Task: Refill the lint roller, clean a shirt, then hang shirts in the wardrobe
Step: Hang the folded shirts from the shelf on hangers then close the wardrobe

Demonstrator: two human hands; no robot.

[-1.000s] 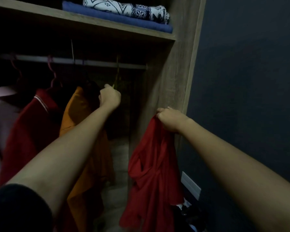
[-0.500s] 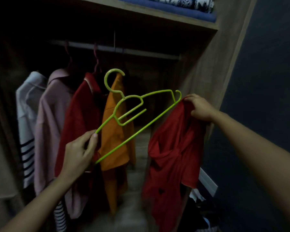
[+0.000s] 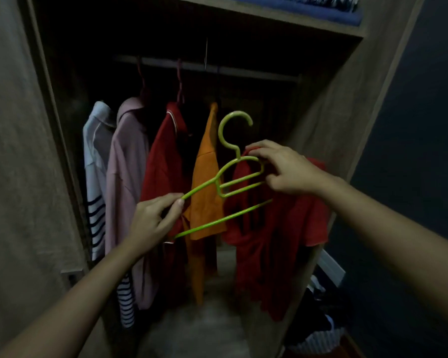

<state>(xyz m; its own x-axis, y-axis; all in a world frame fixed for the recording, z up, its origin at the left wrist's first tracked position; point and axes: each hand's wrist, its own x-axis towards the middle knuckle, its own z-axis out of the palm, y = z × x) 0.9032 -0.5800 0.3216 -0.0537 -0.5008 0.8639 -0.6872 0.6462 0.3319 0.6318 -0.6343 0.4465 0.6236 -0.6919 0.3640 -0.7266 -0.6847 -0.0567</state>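
Note:
A lime-green plastic hanger (image 3: 228, 182) is held in front of the open wardrobe, tilted, hook up. My left hand (image 3: 153, 220) pinches its left arm end. My right hand (image 3: 285, 169) grips the collar of a red shirt (image 3: 282, 228) at the hanger's right side, and the hanger's right arm disappears under the red cloth. The shirt hangs limp below my right hand. Behind, a rail (image 3: 217, 69) carries several hung shirts: striped white (image 3: 95, 177), pink (image 3: 126, 182), red (image 3: 163, 171) and orange (image 3: 204, 182).
A wooden wardrobe side panel (image 3: 329, 130) stands right of the shirt. The shelf (image 3: 269, 19) above holds folded blue and patterned cloth. A basket of clothes (image 3: 318, 334) sits on the floor at lower right beside a dark wall. The wardrobe door (image 3: 18, 151) is at left.
My left hand took the green hanger off the rail and brought it down in front. My right hand moved the red shirt's collar left onto the hanger's right arm.

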